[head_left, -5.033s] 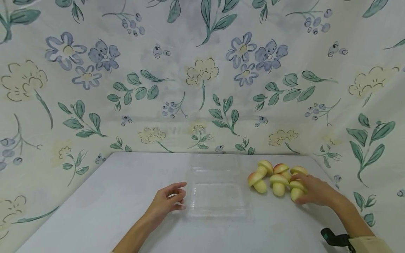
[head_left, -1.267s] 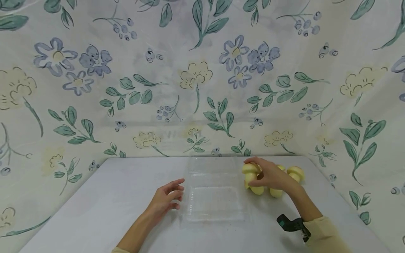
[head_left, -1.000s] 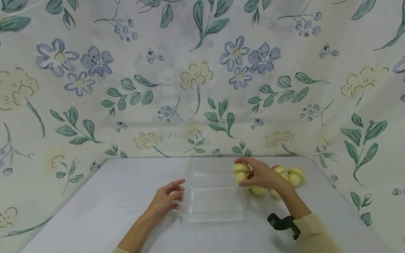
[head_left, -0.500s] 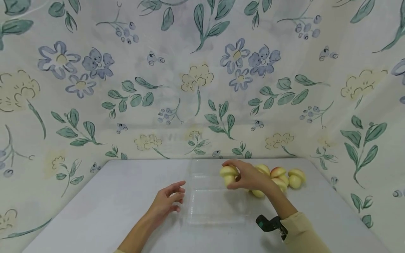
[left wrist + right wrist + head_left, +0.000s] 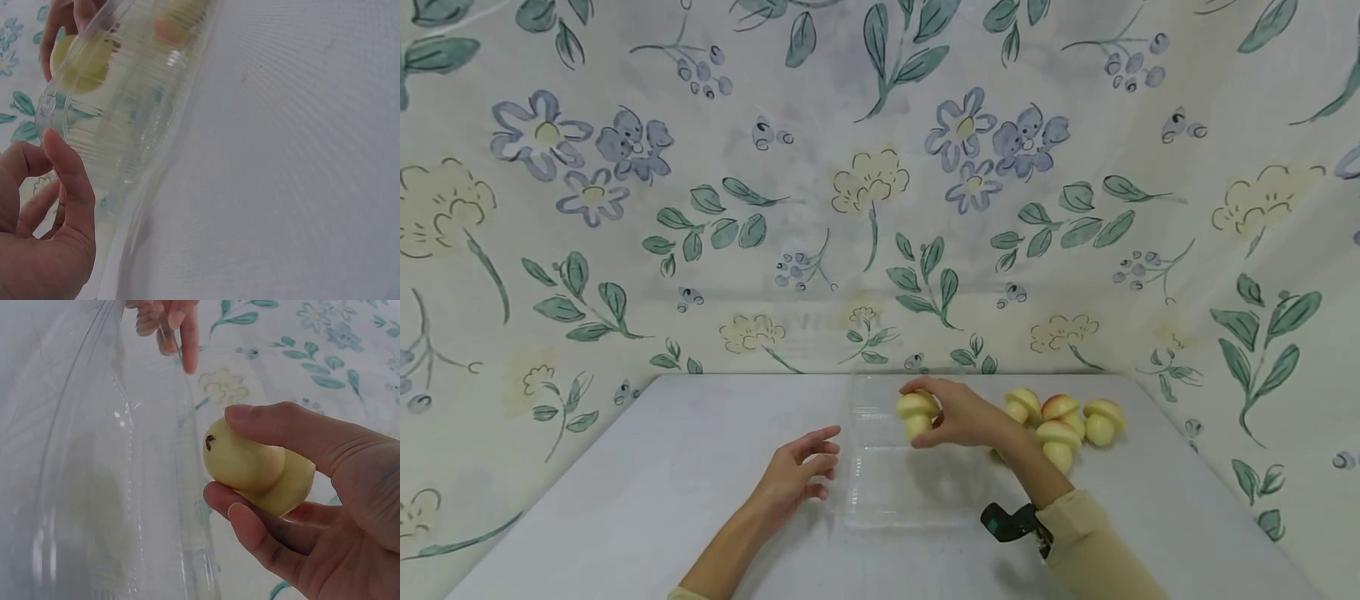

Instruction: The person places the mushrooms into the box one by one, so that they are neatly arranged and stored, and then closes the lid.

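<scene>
Below centre in the head view, the right hand (image 5: 958,414) pinches a mushroom-shaped piece (image 5: 917,412) near a clear container (image 5: 887,521). Left of it, the left hand (image 5: 796,468) curves loosely, half open and empty.

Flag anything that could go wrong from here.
Slip: the right hand holds the mushroom raised, by thumb and fingers, so it could drop.
Shift: the box looks thin and the left hand is at its edge; a bump might slide it.
Knock: the right forearm is close to the other mushrooms and might nudge one.
</scene>
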The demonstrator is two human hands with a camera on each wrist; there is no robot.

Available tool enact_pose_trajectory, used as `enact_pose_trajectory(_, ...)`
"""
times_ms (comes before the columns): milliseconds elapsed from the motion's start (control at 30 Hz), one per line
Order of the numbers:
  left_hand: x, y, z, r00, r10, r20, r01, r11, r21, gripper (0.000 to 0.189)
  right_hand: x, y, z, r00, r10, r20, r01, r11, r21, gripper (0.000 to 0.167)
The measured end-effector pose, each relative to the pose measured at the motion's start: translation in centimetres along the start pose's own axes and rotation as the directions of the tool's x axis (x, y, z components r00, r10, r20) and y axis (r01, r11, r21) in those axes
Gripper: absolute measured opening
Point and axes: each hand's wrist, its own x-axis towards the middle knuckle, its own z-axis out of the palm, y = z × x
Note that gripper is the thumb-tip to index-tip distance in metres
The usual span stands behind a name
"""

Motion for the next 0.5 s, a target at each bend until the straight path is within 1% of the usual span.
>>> enact_pose_trajectory(133,0.0,0.1,0.1,1.0,0.006,0.0,-0.006,1.0,0.001,0.056,0.7,-0.2,0.5,1.0,-0.004,0.006,0.004,1.0,0.004,0.067)
enact_pose_trajectory(300,0.0,0.2,0.2,1.0,-0.012,-0.013,0.012,1.0,0.0,0.055,1.5,-0.6,1.3,1.0,0.022,0.018,-0.022,1.0,0.011,0.066)
enact_pose_trajectory(500,-0.1,0.2,0.2,1.0,-0.017,-0.017,0.017,1.0,0.012,0.056,2.3,-1.1,2.1,1.0,0.025,0.018,-0.025,0.999,-0.027,0.066)
